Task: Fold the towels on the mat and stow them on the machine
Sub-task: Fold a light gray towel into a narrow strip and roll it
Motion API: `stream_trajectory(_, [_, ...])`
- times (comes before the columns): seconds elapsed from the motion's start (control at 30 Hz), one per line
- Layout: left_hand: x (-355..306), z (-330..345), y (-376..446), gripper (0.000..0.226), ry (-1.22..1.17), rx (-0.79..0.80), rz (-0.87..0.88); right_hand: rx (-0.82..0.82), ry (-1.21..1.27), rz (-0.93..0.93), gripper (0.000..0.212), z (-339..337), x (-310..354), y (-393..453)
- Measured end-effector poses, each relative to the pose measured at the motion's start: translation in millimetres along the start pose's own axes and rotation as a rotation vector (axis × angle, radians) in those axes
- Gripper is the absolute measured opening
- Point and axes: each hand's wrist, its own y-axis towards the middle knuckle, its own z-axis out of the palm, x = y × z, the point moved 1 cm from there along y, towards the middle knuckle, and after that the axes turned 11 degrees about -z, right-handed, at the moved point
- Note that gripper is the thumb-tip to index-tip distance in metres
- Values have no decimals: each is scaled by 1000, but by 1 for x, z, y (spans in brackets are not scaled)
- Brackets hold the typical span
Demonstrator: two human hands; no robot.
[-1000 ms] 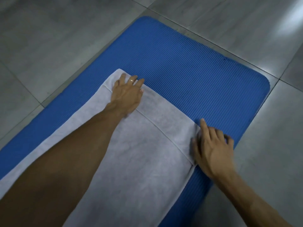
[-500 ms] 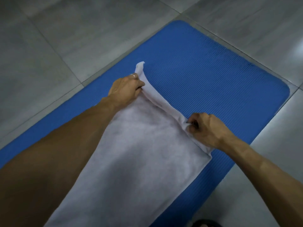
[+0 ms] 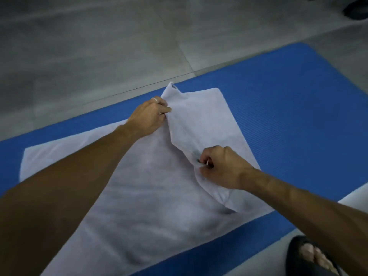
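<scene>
A white towel (image 3: pixel 151 196) lies spread along the blue mat (image 3: pixel 298 116). Its far end is lifted and folded back toward me over the rest. My left hand (image 3: pixel 148 116) pinches one corner of that raised end, at the mat's left side. My right hand (image 3: pixel 221 166) pinches the other corner, lower and nearer to me. The lifted flap (image 3: pixel 203 124) hangs slack between both hands. No machine is in view.
Grey floor tiles (image 3: pixel 99 46) surround the mat. A foot in a dark sandal (image 3: pixel 310 257) stands at the bottom right, at the mat's near edge. A dark object (image 3: pixel 356 8) sits at the top right corner.
Both hands went from lying flat on the towel's far end to pinching its corners. They have lifted that end and carried it back toward me over the towel.
</scene>
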Motion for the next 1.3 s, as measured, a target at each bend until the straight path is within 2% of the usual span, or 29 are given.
stream_trajectory(0.13, [74, -26, -59, 37, 1, -17, -70, -27, 116, -63, 9, 66, 81, 15])
stream_trajectory(0.3, [162, -54, -134, 35, 79, 7, -153, 32, 204, -173, 4, 139, 177, 29])
stream_trajectory(0.37, [192, -60, -157, 35, 103, 13, -195, 60, 215, -204, 12, 167, 207, 36])
stream_trajectory(0.5, [242, -68, -192, 35, 146, 33, -232, 98, 230, -232, 20, 217, 252, 51])
stream_trajectory(0.63, [274, -66, -212, 34, 188, 42, -254, 124, 245, -188, 16, 263, 273, 62])
stream_trajectory(0.73, [293, -56, -225, 36, 268, 116, -285, 140, 249, -179, 15, 294, 278, 65])
stream_trajectory(0.87, [311, -37, -237, 55, 247, 191, -338, 168, 307, -179, 16, 321, 282, 61])
stream_trajectory(0.93, [313, -34, -243, 61, 208, 206, -373, 202, 298, -245, 20, 326, 285, 58])
stream_trajectory(1.03, [295, -32, -257, 68, 333, 170, -376, 280, 346, -390, 23, 311, 275, 48])
stream_trajectory(1.1, [265, -22, -271, 59, 265, 17, -324, 162, 350, -403, 15, 289, 246, 39])
stream_trajectory(1.17, [223, -2, -290, 49, 148, -112, -147, -13, 251, -365, 9, 263, 201, 25])
stream_trajectory(1.3, [135, 51, -320, 41, 68, -190, 97, -212, -147, -309, 22, 212, 102, -24])
